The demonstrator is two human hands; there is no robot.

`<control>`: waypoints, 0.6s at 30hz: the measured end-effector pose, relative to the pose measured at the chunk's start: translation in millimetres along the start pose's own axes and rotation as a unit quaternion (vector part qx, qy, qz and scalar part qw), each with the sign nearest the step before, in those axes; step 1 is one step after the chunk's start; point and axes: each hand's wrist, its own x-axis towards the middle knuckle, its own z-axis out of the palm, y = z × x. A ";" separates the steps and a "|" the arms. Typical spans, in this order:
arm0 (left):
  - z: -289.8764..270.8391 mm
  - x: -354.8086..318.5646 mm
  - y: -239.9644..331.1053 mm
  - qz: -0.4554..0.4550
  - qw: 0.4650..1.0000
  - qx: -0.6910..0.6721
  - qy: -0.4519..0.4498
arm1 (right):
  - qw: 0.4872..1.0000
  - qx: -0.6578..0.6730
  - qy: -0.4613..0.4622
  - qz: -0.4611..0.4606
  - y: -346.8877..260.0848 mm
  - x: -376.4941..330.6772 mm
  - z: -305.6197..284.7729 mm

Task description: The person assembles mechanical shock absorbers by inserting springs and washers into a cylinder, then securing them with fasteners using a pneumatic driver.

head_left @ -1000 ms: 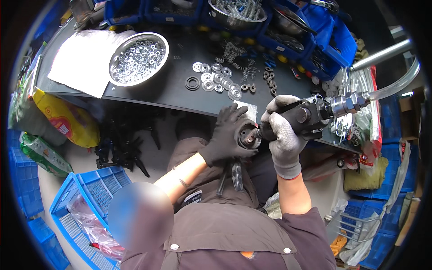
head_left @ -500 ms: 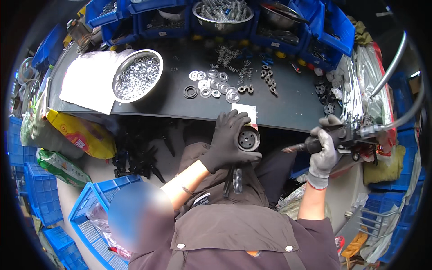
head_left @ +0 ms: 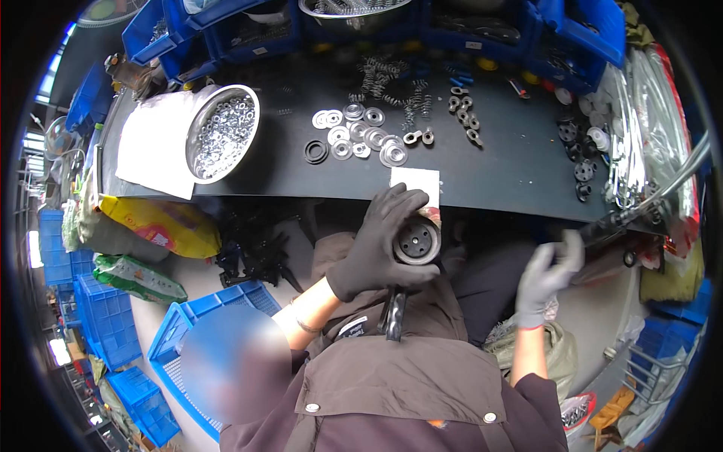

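Observation:
My left hand (head_left: 376, 252), in a black glove, is wrapped round a cylindrical part with a black, hole-pierced disc (head_left: 416, 240) facing up. From under that hand a black handle-like piece (head_left: 395, 315) extends over my lap. My right hand (head_left: 548, 277), in a grey glove, is raised at the right with its fingers apart and somewhat blurred. It appears to hold nothing. Just beyond its fingertips hangs a dark power driver (head_left: 614, 224), apart from the hand. A white card-like piece (head_left: 415, 179) lies at the table's front edge, behind the held part.
On the dark table (head_left: 497, 177) lie metal discs (head_left: 369, 135), springs (head_left: 384, 79) and small metal fittings (head_left: 465, 117). A bowl of nuts (head_left: 222, 135) stands left, blue bins (head_left: 482, 30) at the back. Black discs (head_left: 584, 172) lie right; a blue basket (head_left: 173, 331) is beside me.
My right hand has let go of the power driver, which has swung away up and to the right. My left hand still holds the cylindrical part. The whole view has shifted slightly.

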 end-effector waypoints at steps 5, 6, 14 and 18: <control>12.9 1.9 -0.1 0.002 0.999 0.039 0.025 | 0.840 -0.019 -0.542 -0.013 25.9 -123.5 100.3; 14.1 2.5 -0.8 0.001 0.999 0.045 0.027 | 0.841 -0.014 -0.541 -0.020 8.1 -126.0 120.0; 10.9 5.4 -6.9 -0.011 1.000 -0.008 0.008 | 0.840 0.021 -0.536 -0.082 -52.2 -133.4 177.4; 10.6 4.0 -8.2 0.003 1.000 -0.007 0.015 | 0.831 0.046 -0.539 -0.130 -41.6 -148.4 156.0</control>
